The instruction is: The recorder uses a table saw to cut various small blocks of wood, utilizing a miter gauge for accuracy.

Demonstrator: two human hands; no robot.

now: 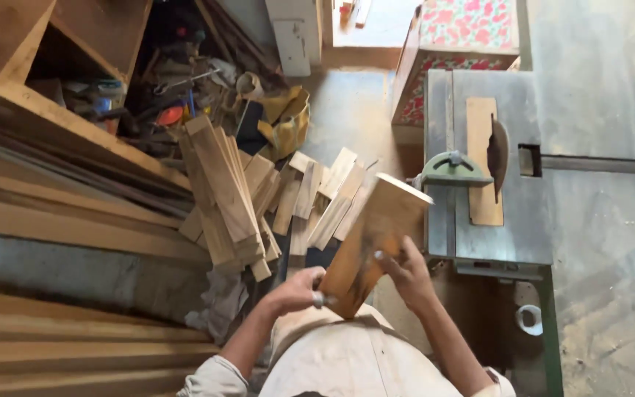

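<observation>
Both hands, left (295,292) and right (406,276), had grips pinching a short plank (372,239) tilted just beside the table saw (490,187), probably to inspect its face.

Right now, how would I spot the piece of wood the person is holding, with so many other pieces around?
Find the grey table saw with its round blade. Just left of its near corner, both hands, left hand and right hand, grip one flat wooden board. It is lifted and tilted, with a dark smudge, unlike the offcuts lying on the floor.
</observation>
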